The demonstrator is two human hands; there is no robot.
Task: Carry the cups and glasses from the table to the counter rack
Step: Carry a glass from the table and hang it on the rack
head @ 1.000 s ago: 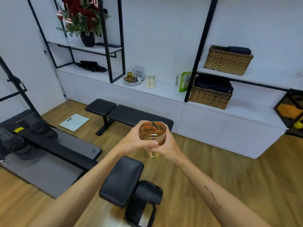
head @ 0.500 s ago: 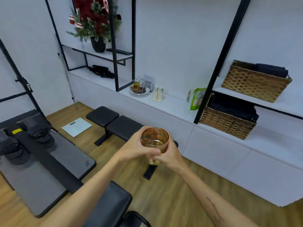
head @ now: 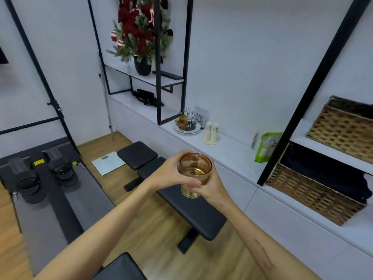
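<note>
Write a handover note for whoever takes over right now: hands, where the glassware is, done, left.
Left hand and right hand: both grip one amber glass, held upright in mid-air above the black bench.
Rack: on the white counter ahead, with one amber glass on it already.
Done: at least one glass racked.
Left: carry the held glass to the rack and set it there. The table is out of view, so what remains there cannot be told.

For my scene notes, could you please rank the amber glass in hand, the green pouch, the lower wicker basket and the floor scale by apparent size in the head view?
1. Lower wicker basket.
2-4. Unsure: amber glass, near the camera, green pouch and floor scale look alike.
</note>
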